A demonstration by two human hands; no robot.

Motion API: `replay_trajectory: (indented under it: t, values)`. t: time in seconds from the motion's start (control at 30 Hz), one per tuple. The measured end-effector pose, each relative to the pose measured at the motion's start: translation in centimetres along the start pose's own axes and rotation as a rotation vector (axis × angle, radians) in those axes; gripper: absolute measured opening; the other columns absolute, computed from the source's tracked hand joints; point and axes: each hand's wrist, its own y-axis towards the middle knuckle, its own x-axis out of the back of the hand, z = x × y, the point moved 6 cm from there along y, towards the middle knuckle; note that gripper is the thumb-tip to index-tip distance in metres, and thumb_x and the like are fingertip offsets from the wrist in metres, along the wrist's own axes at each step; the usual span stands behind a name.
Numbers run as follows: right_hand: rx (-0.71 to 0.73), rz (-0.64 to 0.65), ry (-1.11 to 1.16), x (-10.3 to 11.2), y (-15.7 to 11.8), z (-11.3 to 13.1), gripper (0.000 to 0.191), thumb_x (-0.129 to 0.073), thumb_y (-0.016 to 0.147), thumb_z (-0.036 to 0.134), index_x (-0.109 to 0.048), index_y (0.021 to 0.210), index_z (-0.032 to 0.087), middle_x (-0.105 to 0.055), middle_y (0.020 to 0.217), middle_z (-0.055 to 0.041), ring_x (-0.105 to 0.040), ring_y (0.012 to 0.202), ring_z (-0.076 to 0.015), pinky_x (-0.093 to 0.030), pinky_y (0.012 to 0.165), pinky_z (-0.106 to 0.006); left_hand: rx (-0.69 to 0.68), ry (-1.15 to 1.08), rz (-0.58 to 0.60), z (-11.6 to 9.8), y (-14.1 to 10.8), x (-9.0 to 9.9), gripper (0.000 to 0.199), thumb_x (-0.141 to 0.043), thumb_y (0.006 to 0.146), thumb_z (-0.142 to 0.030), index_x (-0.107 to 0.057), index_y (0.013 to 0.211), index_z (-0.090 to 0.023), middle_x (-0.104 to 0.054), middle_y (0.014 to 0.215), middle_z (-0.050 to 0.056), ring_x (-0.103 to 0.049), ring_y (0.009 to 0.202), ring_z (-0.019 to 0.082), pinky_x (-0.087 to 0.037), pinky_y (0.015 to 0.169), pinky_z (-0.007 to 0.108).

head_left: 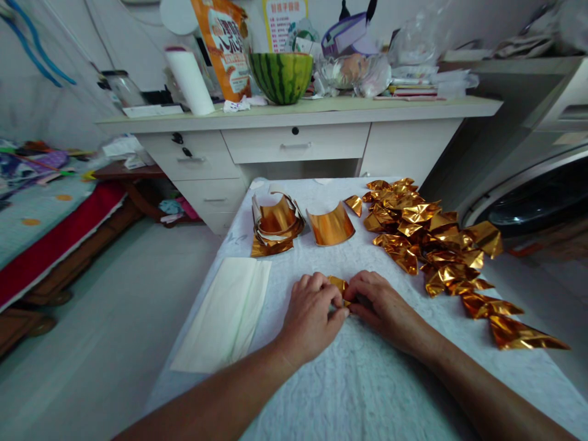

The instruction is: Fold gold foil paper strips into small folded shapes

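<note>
Between my two hands, on the cloth-covered table, is a small piece of gold foil [339, 283], partly hidden by the fingers. My left hand [315, 315] pinches its left side with thumb and fingers. My right hand [379, 303] grips the right side, fingertips close to those of the left. Beyond them lies a curved gold sheet [331, 225], and to its left a stack of curved gold and white sheets [277, 222]. Many folded gold foil pieces [422, 214] are heaped along the right side. A flat pale paper packet [223, 312] rests left of my left hand.
The table [358, 380] stands before a white desk [298, 116] bearing a halved watermelon [282, 76], an orange pouch [225, 49], a white roll [189, 79] and plastic bags. A washing machine [542, 147] is at the right, a bed [59, 226] at the left.
</note>
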Motion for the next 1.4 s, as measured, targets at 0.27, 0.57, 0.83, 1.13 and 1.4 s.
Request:
replay_trajectory:
  t: [0.27,0.57,0.83,1.13,1.4]
  values:
    - [-0.006,0.001,-0.006,-0.05,0.05,0.00,0.007,-0.061,0.085,0.013,-0.062,0.084,0.020,-0.061,0.090,-0.0056,-0.054,0.088,-0.0216,-0.041,0.078,-0.035,0.000,0.009,0.008,-0.15,-0.01,0.08,0.012,-0.069,0.078,-0.026,-0.058,0.080,-0.022,-0.053,0.092,0.001,-0.048,0.094,0.021,-0.038,0.084,0.038]
    - [0.000,-0.004,-0.013,-0.13,0.05,-0.03,0.008,-0.057,0.087,0.013,-0.061,0.083,0.020,-0.060,0.089,-0.0056,-0.053,0.087,-0.0213,-0.041,0.077,-0.035,0.013,0.038,0.016,-0.10,-0.01,-0.10,0.014,-0.070,0.076,-0.025,-0.057,0.081,-0.023,-0.052,0.095,0.001,-0.047,0.096,0.022,-0.037,0.084,0.038]
    - [-0.001,-0.012,-0.005,0.00,-0.02,0.18,0.010,-0.058,0.086,0.012,-0.062,0.082,0.020,-0.060,0.087,-0.0048,-0.053,0.086,-0.0206,-0.040,0.078,-0.035,0.001,0.030,0.028,-0.27,0.07,0.05,0.018,-0.071,0.077,-0.033,-0.057,0.081,-0.022,-0.053,0.094,0.002,-0.047,0.095,0.022,-0.037,0.084,0.038]
    - [0.005,-0.014,-0.008,-0.01,-0.26,-0.01,0.010,-0.056,0.086,0.011,-0.060,0.083,0.019,-0.059,0.089,-0.0058,-0.052,0.087,-0.0209,-0.040,0.078,-0.035,0.014,0.049,0.023,-0.28,-0.04,-0.04,0.013,-0.069,0.078,-0.026,-0.057,0.080,-0.022,-0.052,0.093,0.001,-0.047,0.095,0.022,-0.037,0.084,0.038]
    - [0.044,0.002,0.007,0.04,-0.48,0.12,0.010,-0.056,0.085,0.010,-0.058,0.085,0.020,-0.059,0.092,-0.0055,-0.052,0.088,-0.0207,-0.040,0.078,-0.035,0.013,0.039,0.033,-0.37,-0.01,0.08,0.013,-0.069,0.077,-0.025,-0.056,0.080,-0.022,-0.052,0.093,0.001,-0.047,0.094,0.022,-0.037,0.084,0.038]
